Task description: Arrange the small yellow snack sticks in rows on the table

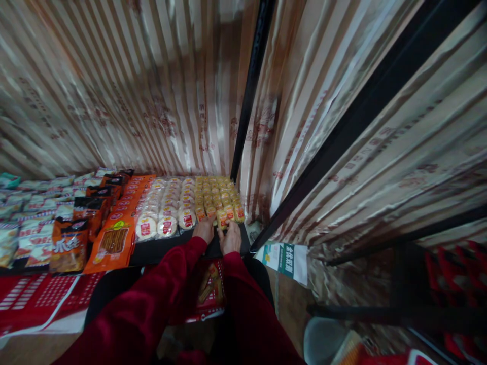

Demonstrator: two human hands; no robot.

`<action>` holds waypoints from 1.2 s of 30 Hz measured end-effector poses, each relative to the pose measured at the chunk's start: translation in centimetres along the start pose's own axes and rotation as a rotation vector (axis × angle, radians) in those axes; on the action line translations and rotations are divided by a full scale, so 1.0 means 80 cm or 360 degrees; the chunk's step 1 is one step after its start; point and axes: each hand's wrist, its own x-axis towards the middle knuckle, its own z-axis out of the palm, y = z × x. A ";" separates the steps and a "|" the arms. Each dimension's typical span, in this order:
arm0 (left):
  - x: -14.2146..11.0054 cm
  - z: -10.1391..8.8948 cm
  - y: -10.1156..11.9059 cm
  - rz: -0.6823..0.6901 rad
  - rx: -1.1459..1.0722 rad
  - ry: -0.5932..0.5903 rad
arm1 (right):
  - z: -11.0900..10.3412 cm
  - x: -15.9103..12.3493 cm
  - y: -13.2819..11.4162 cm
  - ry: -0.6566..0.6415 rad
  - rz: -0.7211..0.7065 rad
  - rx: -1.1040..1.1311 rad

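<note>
Both my arms, in dark red sleeves, reach forward to the front edge of a dark display shelf (160, 251). My left hand (204, 229) rests at the front of the rows of small yellow snack packets (216, 195), fingers curled against them. My right hand (230, 235) sits beside it, fingertips pinched on one small yellow packet (222, 218) in the front row. To the left of these lie rows of round white packets with red labels (165, 208).
Orange snack bags (113, 242) and dark brown bags (69, 246) lie further left, then white packets (34, 213). Striped curtain-like sheeting (133, 86) hangs behind. A black metal frame (251, 86) stands right of the shelf. A red printed cloth (41, 296) hangs below; a green-white box (285, 259) sits low right.
</note>
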 end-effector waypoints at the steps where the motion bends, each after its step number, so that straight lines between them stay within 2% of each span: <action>1: -0.001 0.000 -0.002 0.0019 0.0061 -0.0003 | 0.000 0.001 0.000 0.0004 -0.0005 0.0000; 8: -0.006 0.000 -0.015 0.0100 0.0568 -0.0127 | 0.000 0.005 -0.011 0.0083 0.0029 -0.0082; 12: -0.007 -0.003 -0.018 0.0130 0.0719 -0.0172 | -0.001 0.007 -0.014 0.0100 0.0029 -0.0171; 24: -0.006 -0.003 -0.026 0.0207 0.0713 -0.0158 | 0.005 0.010 -0.011 0.0094 0.0042 -0.0231; 32: -0.007 0.005 -0.036 0.0280 0.0690 -0.0088 | 0.014 0.016 -0.007 -0.0032 0.0076 0.0055; 36: -0.007 0.011 -0.042 0.0318 0.0707 -0.0040 | 0.017 0.018 -0.003 -0.0045 0.0013 0.0072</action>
